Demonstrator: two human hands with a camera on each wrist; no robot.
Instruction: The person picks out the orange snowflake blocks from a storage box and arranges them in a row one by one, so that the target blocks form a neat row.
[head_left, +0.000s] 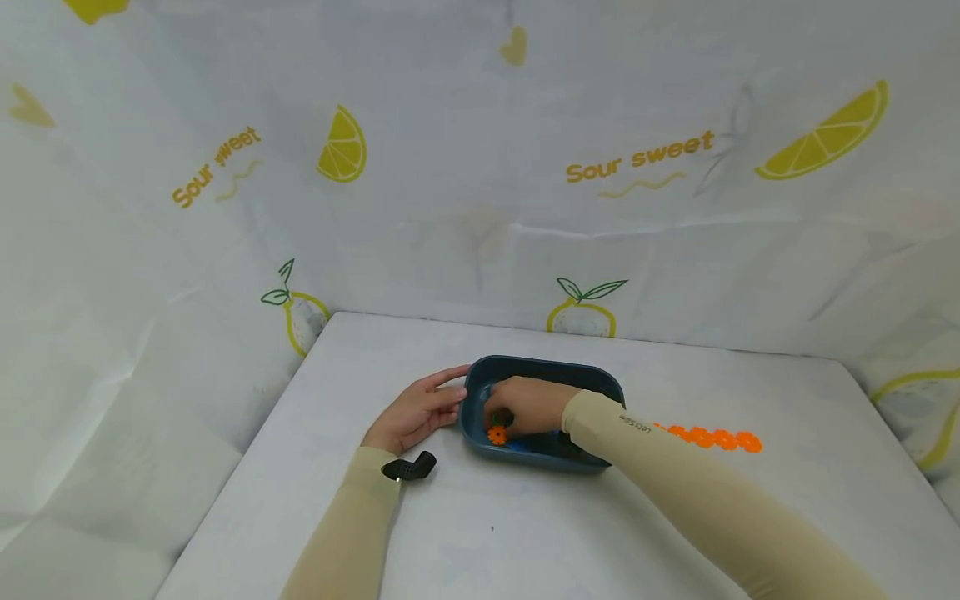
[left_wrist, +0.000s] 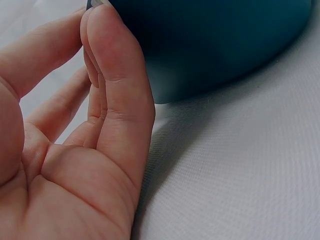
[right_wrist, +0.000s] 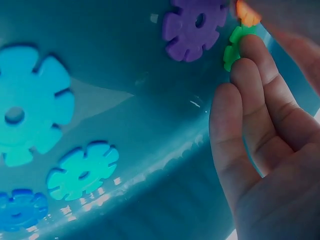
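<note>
A dark blue-green tub (head_left: 540, 363) stands on the table, holding notched flower-shaped plastic discs. My left hand (head_left: 420, 412) is at its left side, with thumb and fingertips on the rim. Inside the tub, my right hand (head_left: 536, 406) pinches an orange notched disc (right_wrist: 247, 14) between thumb and forefinger, partly hidden by them. A green disc (right_wrist: 232, 47) lies close against these fingertips. In the right wrist view a purple disc (right_wrist: 185, 31), a large light blue disc (right_wrist: 37, 95), a turquoise disc (right_wrist: 82, 175) and a blue disc (right_wrist: 20, 212) lie on the tub floor.
Right of the tub, a row of orange discs (head_left: 723, 439) lies on the white-covered table (head_left: 480, 533), partly behind the right sleeve. A black strap (head_left: 408, 468) is round the left wrist. Behind the table hangs a white lemon-print cloth (head_left: 450, 192).
</note>
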